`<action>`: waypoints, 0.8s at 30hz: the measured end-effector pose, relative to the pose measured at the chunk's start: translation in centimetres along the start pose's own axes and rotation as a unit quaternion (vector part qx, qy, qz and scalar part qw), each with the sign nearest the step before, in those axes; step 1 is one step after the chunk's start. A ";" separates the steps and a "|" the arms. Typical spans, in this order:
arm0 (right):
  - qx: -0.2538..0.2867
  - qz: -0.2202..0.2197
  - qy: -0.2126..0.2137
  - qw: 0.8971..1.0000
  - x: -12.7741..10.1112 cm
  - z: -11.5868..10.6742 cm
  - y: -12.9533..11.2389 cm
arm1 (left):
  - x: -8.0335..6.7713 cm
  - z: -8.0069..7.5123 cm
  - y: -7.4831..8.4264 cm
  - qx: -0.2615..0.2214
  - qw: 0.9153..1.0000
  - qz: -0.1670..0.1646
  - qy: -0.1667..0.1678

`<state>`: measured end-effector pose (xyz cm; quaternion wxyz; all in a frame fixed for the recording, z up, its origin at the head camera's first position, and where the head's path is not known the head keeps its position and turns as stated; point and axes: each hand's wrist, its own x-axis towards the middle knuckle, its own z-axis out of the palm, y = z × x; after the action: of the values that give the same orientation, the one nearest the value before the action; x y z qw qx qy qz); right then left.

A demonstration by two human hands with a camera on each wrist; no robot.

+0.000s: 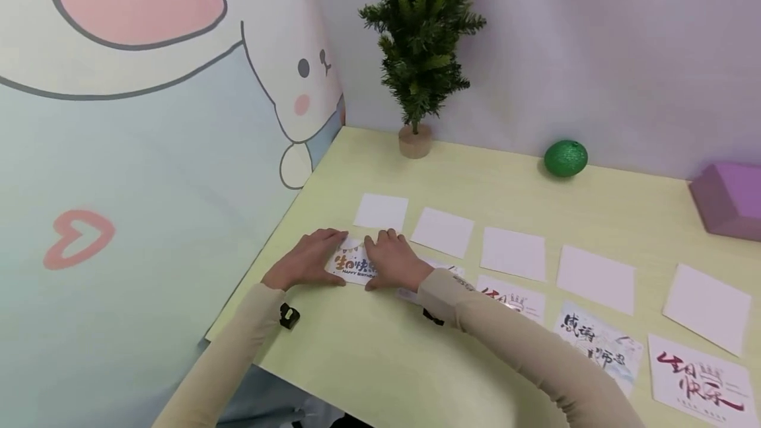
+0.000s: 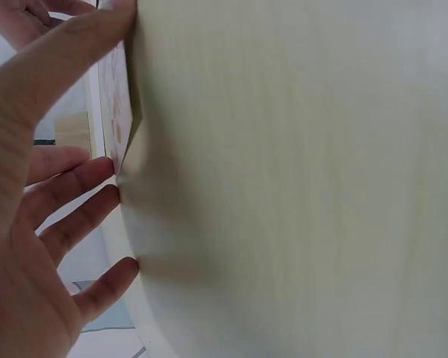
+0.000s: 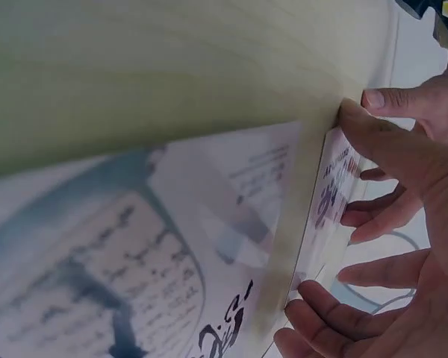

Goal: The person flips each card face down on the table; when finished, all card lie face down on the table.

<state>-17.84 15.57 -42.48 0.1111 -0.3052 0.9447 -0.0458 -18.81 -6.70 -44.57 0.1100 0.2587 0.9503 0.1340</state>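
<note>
Reading "HAPPY BIRTHDAY" | card (image 1: 351,264) | both hands touching | table (image 1: 368,349)

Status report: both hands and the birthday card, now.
Left hand and right hand both resting on the birthday card, fingers flat. Card flat on table. Nothing blocking.

Bright, even light; both wrist views blurred close-up.

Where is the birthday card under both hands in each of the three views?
Head: the birthday card lies at the left end of the front row, between left hand and right hand.
Left wrist: upper left, a thin strip against the fingers.
Right wrist: right of centre, beside the fingers.
Shared landmark: the pale green table.
</note>
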 end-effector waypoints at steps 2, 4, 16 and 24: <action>0.014 0.006 -0.003 1.000 0.1 0.0 0.0 | 0.0 0.0 0.0 -0.001 1.000 0.001 0.006; 0.026 0.013 -0.009 1.000 0.2 -0.1 0.0 | -0.1 0.1 0.0 -0.001 1.000 0.003 0.010; 0.047 0.016 -0.020 0.999 0.4 0.4 -0.2 | -0.5 0.5 0.2 -0.008 0.999 0.011 0.035; 0.017 0.019 -0.020 0.999 0.0 0.4 -0.2 | -0.1 0.6 0.0 0.012 0.998 0.023 0.056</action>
<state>-17.65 15.39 -42.83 0.1358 -0.2863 0.9469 -0.0541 -18.52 -6.66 -45.17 0.0504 0.2740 0.9502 0.1394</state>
